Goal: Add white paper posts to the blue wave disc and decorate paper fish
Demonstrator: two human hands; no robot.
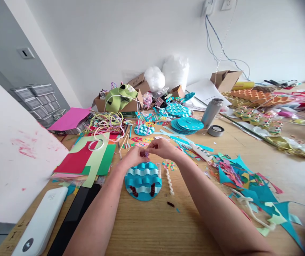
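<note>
Close together above the far edge of a blue paper disc [144, 196], my left hand [134, 156] and my right hand [164, 148] both have their fingers pinched on a small purple piece [146, 154]. Fingers cover much of this piece, so its kind is unclear. The disc lies flat, with wavy strips of light and darker blue paper [142, 180] across it. Two dark red fuzzy twists [153, 190] stand out on its near half. Just right of the disc lies a white wavy strip [170, 183], below some small colourful paper cutouts [169, 165].
Left are coloured paper sheets [74, 156], a tape roll [96, 144] and a white power bank [43, 220]. Stacked blue discs [187, 124], a grey flask [212, 113] and a glue tube [201, 152] stand or lie beyond my hands. Paper scraps [259, 193] spread along the right.
</note>
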